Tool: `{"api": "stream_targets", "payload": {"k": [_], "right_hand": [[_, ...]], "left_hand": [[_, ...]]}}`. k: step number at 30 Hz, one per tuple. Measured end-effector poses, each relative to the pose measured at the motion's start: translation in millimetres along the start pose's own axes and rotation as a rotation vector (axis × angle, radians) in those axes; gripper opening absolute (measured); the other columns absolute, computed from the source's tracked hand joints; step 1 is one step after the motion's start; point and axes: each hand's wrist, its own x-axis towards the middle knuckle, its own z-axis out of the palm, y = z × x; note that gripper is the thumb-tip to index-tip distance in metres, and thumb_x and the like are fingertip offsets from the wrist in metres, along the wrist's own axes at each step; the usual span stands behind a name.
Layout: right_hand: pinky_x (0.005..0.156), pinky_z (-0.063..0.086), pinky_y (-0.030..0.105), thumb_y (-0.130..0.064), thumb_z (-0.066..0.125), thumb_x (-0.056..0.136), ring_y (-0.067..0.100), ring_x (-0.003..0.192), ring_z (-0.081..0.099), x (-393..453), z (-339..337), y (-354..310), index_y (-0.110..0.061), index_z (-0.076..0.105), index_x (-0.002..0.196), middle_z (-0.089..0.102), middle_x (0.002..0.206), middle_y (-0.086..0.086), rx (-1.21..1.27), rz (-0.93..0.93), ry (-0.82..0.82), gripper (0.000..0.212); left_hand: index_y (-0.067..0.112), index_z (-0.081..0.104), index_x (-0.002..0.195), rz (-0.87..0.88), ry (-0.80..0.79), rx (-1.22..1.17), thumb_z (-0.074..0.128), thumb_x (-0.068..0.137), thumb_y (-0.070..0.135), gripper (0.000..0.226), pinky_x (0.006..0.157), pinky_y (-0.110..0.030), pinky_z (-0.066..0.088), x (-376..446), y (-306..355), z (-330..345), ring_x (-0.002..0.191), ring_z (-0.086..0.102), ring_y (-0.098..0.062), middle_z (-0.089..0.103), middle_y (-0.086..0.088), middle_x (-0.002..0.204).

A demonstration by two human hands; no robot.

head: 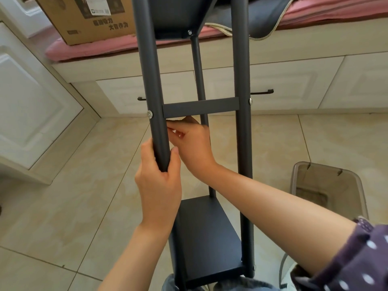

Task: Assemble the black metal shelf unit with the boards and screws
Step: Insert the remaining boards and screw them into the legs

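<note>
The black metal shelf unit (201, 143) leans away from the person over the beige tiled floor (63, 206), its round tube legs running up out of the picture and one flat black board (204, 236) already fixed low between them. The left hand (158, 181) wraps its fingers and thumb round the left black tube leg (156, 101), gripping it just below a silver screw head (149, 114). The right hand (192, 143) reaches in behind that leg, beneath the flat black crossbar (201, 107), its fingers curled – whether they pinch a screw or nut there I cannot tell, since the leg and the hand itself cover the spot. The step in hand looks like fastening the crossbar's left end to the leg; next would come holding the inner fitting steady and turning the screw tight – probably with a tool, none of which shows. The unit's top is cut off, and the upper board (174, 15) shows only its dark underside.
</note>
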Motion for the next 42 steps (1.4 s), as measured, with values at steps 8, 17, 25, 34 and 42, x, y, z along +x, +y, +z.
{"api": "stream_targets", "payload": {"k": [8,17,25,34,42], "right_hand": [[0.076,0.049,0.011,-0.018,0.061,0.096,0.008,0.083,0.065,-12,-21,-1,-0.011,0.075,0.107,0.074,0.092,-0.001,0.015,0.193,-0.124,0.019],[0.079,0.045,0.003,-0.015,0.060,0.096,-0.003,0.086,0.061,-11,-50,-14,-0.013,0.074,0.110,0.071,0.096,-0.010,0.023,0.146,-0.115,0.019],[0.086,0.054,0.017,-0.014,0.063,0.095,0.009,0.090,0.065,-5,-51,-16,-0.012,0.074,0.112,0.073,0.102,-0.003,0.056,0.170,-0.083,0.020],[0.078,0.052,0.011,-0.014,0.063,0.094,0.006,0.085,0.066,-11,-48,-12,-0.012,0.074,0.111,0.071,0.090,-0.009,0.063,0.135,-0.056,0.020],[0.078,0.054,0.015,-0.015,0.065,0.094,0.009,0.084,0.068,-11,-43,-9,-0.014,0.075,0.108,0.072,0.087,-0.009,0.065,0.116,-0.046,0.018]], "left_hand": [[0.013,0.054,0.118,0.005,-0.010,-0.026,0.056,0.097,0.034,0.030,0.056,-0.010,0.042,2,2,0,0.066,0.054,-0.008,0.050,0.010,0.078],[0.009,0.055,0.120,0.016,-0.023,-0.039,0.056,0.097,0.034,0.033,0.058,-0.012,0.043,3,5,2,0.068,0.055,-0.014,0.054,0.003,0.079],[0.020,0.053,0.118,0.009,-0.026,-0.045,0.061,0.099,0.021,0.022,0.059,-0.023,0.050,3,4,5,0.072,0.058,-0.018,0.058,-0.001,0.083],[0.014,0.055,0.120,0.004,-0.025,-0.040,0.061,0.099,0.021,0.024,0.058,-0.020,0.048,3,4,5,0.068,0.058,-0.017,0.057,-0.001,0.081],[0.013,0.055,0.119,-0.012,-0.018,-0.049,0.062,0.098,0.022,0.024,0.060,-0.014,0.046,3,3,4,0.069,0.057,-0.014,0.057,0.001,0.082]]}}
